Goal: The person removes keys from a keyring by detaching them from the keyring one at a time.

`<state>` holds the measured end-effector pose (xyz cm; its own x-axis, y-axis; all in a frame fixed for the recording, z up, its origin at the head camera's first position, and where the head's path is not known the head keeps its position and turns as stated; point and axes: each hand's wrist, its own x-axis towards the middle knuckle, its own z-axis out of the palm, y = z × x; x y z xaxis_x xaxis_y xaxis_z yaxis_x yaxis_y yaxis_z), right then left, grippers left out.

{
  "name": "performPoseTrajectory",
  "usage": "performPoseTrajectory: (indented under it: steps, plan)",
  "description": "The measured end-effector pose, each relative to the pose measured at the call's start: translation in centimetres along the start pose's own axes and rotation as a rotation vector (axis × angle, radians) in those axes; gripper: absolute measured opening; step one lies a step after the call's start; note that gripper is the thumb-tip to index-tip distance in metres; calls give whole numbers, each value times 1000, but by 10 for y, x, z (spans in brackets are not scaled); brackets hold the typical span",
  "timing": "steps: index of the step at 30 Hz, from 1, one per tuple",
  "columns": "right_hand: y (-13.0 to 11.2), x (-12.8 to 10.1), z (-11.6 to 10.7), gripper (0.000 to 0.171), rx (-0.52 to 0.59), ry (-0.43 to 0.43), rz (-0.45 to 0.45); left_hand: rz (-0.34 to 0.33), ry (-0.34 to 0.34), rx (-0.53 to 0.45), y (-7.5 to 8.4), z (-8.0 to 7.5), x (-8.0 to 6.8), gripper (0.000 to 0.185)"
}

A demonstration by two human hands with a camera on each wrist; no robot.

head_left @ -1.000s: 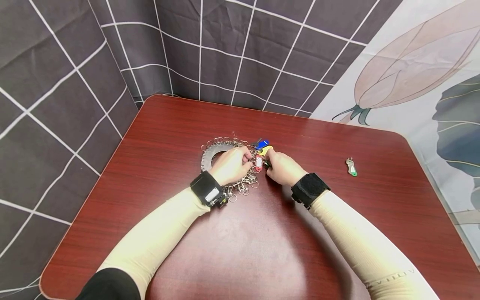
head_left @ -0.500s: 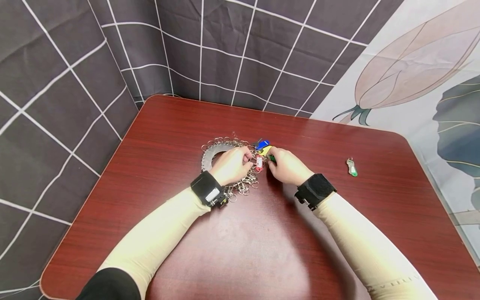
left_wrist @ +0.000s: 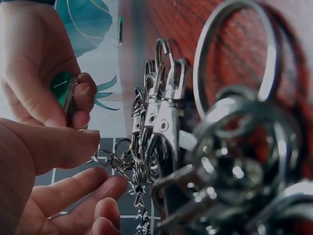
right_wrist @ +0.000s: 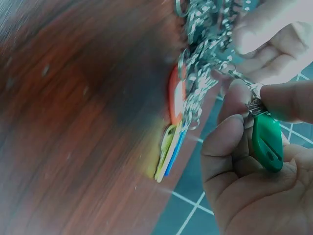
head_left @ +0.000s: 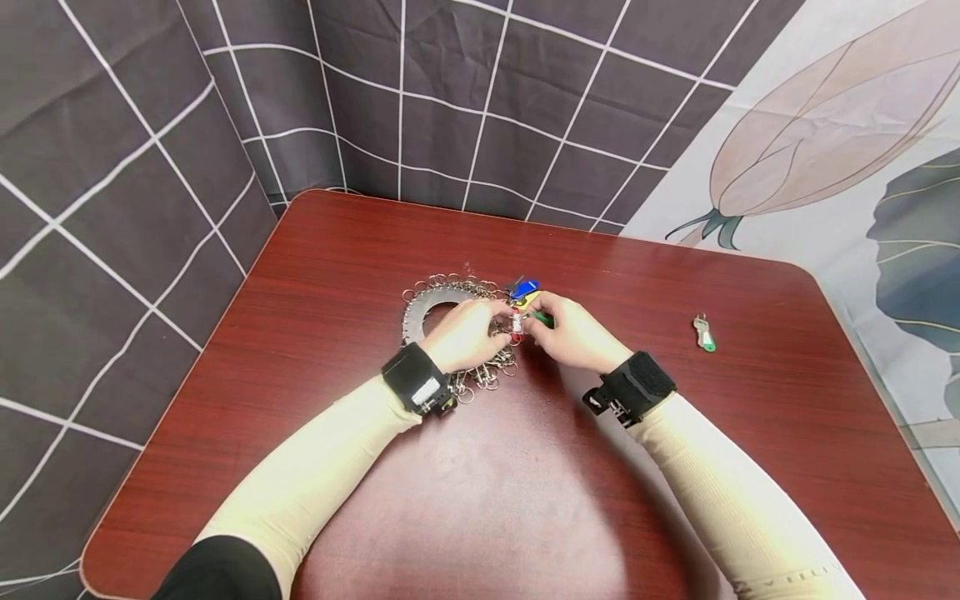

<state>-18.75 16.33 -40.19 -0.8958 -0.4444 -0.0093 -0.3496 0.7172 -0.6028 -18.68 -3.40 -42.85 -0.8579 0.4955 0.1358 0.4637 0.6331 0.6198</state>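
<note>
A home-like corner: red-brown wooden table (head_left: 360, 250) against hung grid-patterned cloth (head_left: 150, 125) and floral cloth (head_left: 825, 125).

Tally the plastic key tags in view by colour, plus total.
Green key tags: 2, one pinched in the right hand, one lying alone on the table
Red key tag: 1
Yellow key tag: 1
Blue key tag: 1
Total: 5

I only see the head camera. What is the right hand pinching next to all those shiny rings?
Observer: The right hand pinches a green plastic key tag, its metal end meeting a small silver chain clip.
Operator: What does the left hand do?
Observer: The left hand holds the clip bunch; its thumb sits beside the tag.
Operator: Any more colours?
Observer: A red tag, a yellow tag and a blue tag hang by the chains.
</note>
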Motion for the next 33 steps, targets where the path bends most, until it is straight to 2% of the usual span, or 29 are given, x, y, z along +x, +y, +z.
performPoseTrajectory:
  steps: [5,14,18,23,27,33]
  plan:
    - [-3,1,2,4,108,-11,18,-12,-13,26,1,1,0,32]
    - [-4,1,3,5,114,9,38,-21,18,12,1,2,1,6]
    - [-1,1,5,4,134,-20,44,-33,44,-10,0,1,1,5]
    - [4,2,8,13,156,-59,28,-64,76,-17,2,-1,1,6]
    - [5,2,10,18,170,-99,15,-60,88,-17,3,-3,0,6]
    - [3,3,12,18,121,-79,12,-52,104,-16,4,-4,-1,6]
